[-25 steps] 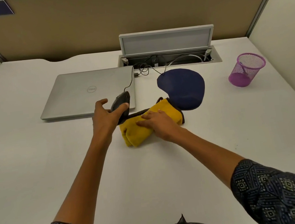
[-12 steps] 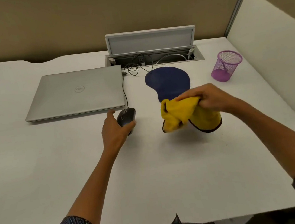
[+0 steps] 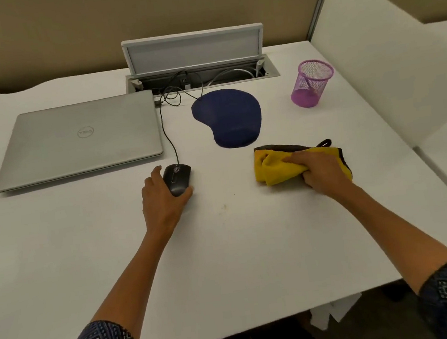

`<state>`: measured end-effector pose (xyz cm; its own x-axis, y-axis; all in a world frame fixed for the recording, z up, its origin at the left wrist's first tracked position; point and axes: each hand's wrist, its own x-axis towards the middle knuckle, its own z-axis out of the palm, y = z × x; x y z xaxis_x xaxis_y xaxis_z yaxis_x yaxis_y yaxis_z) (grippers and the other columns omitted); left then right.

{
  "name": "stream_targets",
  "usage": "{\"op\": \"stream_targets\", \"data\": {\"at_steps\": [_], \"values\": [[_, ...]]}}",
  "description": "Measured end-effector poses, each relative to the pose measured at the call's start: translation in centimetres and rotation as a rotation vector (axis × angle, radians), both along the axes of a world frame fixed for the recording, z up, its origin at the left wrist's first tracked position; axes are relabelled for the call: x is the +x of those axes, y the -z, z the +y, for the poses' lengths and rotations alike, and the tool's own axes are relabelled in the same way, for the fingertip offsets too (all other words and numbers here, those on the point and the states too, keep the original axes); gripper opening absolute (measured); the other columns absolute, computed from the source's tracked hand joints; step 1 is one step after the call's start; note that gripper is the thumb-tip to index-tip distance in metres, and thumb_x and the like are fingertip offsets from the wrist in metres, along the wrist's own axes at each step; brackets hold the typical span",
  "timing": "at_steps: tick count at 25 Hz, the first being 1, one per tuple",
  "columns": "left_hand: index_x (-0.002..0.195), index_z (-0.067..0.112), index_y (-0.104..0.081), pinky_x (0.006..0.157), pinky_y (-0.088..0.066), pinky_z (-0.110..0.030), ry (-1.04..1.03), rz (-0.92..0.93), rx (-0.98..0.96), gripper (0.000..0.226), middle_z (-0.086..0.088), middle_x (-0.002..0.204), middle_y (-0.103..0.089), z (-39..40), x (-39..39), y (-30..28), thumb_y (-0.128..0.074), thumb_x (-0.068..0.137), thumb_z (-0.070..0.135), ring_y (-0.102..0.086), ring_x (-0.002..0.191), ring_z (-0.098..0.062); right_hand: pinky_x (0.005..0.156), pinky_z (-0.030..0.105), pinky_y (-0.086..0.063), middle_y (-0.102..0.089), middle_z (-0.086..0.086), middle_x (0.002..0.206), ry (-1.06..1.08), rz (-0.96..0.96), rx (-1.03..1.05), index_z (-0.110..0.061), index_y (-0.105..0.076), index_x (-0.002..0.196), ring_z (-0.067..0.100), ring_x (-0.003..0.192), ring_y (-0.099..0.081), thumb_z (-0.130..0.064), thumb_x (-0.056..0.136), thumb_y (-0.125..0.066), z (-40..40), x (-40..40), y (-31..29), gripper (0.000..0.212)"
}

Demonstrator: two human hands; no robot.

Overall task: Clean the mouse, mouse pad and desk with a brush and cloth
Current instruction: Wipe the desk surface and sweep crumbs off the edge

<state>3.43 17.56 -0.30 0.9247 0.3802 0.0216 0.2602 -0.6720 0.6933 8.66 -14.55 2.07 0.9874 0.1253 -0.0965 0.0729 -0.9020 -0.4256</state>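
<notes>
A black wired mouse (image 3: 178, 176) lies flat on the white desk (image 3: 226, 252), and my left hand (image 3: 162, 201) holds it from the near left side, thumb and fingers around its body. To the right, my right hand (image 3: 320, 171) grips a bunched yellow cloth (image 3: 275, 167) with a dark edge, which rests on the desk. The dark blue mouse pad (image 3: 229, 117) lies farther back between the two hands, touched by neither. No brush is visible.
A closed silver laptop (image 3: 79, 138) lies at the back left. An open cable hatch (image 3: 197, 74) sits at the rear, the mouse cord running to it. A purple mesh cup (image 3: 311, 82) stands at the back right. A white partition (image 3: 389, 66) borders the right side.
The mouse went from lifted against the cloth to lying on the desk under my left hand. My right hand carried the cloth to the right and set it down on the desk.
</notes>
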Motion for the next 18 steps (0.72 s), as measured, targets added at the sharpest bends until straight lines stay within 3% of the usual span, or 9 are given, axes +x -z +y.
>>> {"op": "stream_targets", "data": {"at_steps": [3, 7, 9, 11, 13, 16, 18], "values": [[0.139, 0.01, -0.031, 0.094, -0.038, -0.04, 0.002, -0.005, 0.017, 0.083, -0.017, 0.13, -0.043, -0.8, 0.1, -0.1, -0.075, 0.074, 0.036, -0.04, 0.119, -0.032, 0.094, 0.033, -0.044, -0.065, 0.005, 0.12, -0.208, 0.055, 0.017, -0.026, -0.063, 0.117, 0.027, 0.109, -0.059, -0.004, 0.085, -0.051, 1.1, -0.9, -2.3, 0.041], [0.138, 0.008, -0.03, 0.099, -0.033, -0.04, -0.051, 0.018, -0.061, 0.081, -0.019, 0.132, -0.037, -1.1, 0.0, 0.0, -0.073, 0.077, 0.038, -0.032, 0.122, -0.033, 0.097, 0.037, -0.045, -0.065, 0.013, 0.119, -0.151, -0.076, 0.236, -0.013, -0.064, 0.117, 0.029, 0.109, -0.06, -0.008, 0.09, -0.05, 4.8, 3.2, -5.4, 0.03], [0.138, 0.008, -0.03, 0.099, -0.036, -0.043, -0.062, 0.016, -0.154, 0.072, -0.02, 0.13, -0.04, -0.6, -0.1, 0.2, -0.066, 0.083, 0.037, -0.039, 0.12, -0.034, 0.101, 0.039, -0.044, -0.064, 0.01, 0.121, -0.221, -0.091, 0.254, -0.018, -0.063, 0.119, 0.028, 0.111, -0.059, -0.006, 0.084, -0.047, 7.6, 3.5, -4.4, 0.04], [0.138, 0.008, -0.031, 0.097, -0.04, -0.042, -0.089, -0.006, -0.237, 0.055, -0.02, 0.125, -0.048, -0.1, -0.4, 0.2, -0.055, 0.092, 0.027, -0.047, 0.114, -0.032, 0.105, 0.042, -0.04, -0.062, 0.005, 0.126, -0.343, 0.016, 0.144, -0.029, -0.061, 0.121, 0.028, 0.117, -0.055, -0.007, 0.08, -0.046, 10.4, 2.4, -1.2, 0.049], [0.138, 0.008, -0.032, 0.096, -0.041, -0.039, -0.12, -0.002, -0.274, 0.043, -0.019, 0.12, -0.052, 0.3, -0.8, -0.1, -0.043, 0.097, 0.014, -0.051, 0.11, -0.03, 0.111, 0.046, -0.028, -0.058, 0.002, 0.131, -0.381, 0.083, 0.035, -0.031, -0.06, 0.121, 0.027, 0.124, -0.048, -0.008, 0.088, -0.049, 11.5, 0.6, 0.9, 0.042], [0.138, 0.008, -0.033, 0.095, -0.041, -0.037, -0.136, 0.028, -0.299, 0.042, -0.018, 0.122, -0.052, 0.1, -1.2, -0.6, -0.038, 0.097, 0.006, -0.051, 0.111, -0.029, 0.115, 0.051, -0.009, -0.055, -0.008, 0.134, -0.503, 0.107, -0.039, -0.034, -0.064, 0.115, 0.017, 0.133, -0.037, 0.002, 0.084, -0.05, 9.5, -3.0, 0.3, 0.049], [0.139, 0.008, -0.033, 0.097, -0.04, -0.037, -0.154, 0.024, -0.305, 0.043, -0.018, 0.125, -0.052, -0.4, -1.7, -0.8, -0.04, 0.096, 0.008, -0.051, 0.112, -0.029, 0.113, 0.051, -0.008, -0.055, -0.014, 0.132, -0.63, 0.155, -0.124, -0.036, -0.065, 0.112, 0.012, 0.133, -0.036, 0.008, 0.076, -0.05, 6.4, -5.4, -0.4, 0.059]]}}
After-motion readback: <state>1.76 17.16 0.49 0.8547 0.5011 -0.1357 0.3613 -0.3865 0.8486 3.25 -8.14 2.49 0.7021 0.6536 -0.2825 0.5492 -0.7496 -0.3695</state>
